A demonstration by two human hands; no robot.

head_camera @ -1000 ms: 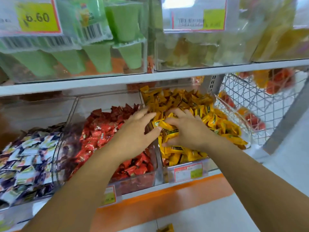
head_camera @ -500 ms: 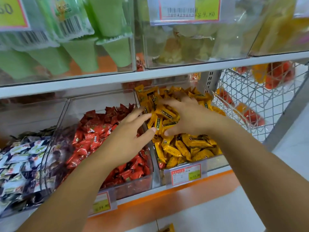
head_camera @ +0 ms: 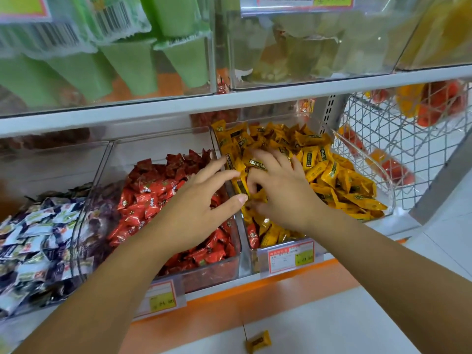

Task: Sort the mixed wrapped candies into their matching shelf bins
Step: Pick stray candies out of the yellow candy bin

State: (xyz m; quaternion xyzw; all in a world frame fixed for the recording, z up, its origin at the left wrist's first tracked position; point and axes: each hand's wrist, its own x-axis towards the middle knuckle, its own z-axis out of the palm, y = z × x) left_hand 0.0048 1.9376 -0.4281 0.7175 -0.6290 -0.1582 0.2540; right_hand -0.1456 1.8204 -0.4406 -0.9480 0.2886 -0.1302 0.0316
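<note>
Right hand (head_camera: 283, 198) sunk in yellow candies (head_camera: 339, 180), fingers curled round some, left hand (head_camera: 196, 208) over red candies (head_camera: 143, 200), fingers spread apart, stray candy (head_camera: 258, 341) below the shelf.

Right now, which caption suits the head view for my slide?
Left hand and right hand reach into yellow candies beside red candies; one stray candy lies below.

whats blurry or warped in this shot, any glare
Head view: the white shelf edge bows from wide-angle distortion; the right hand smears slightly at its fingers; the upper clear bins look hazy with soft glare; the price tag print is unreadable.
</note>
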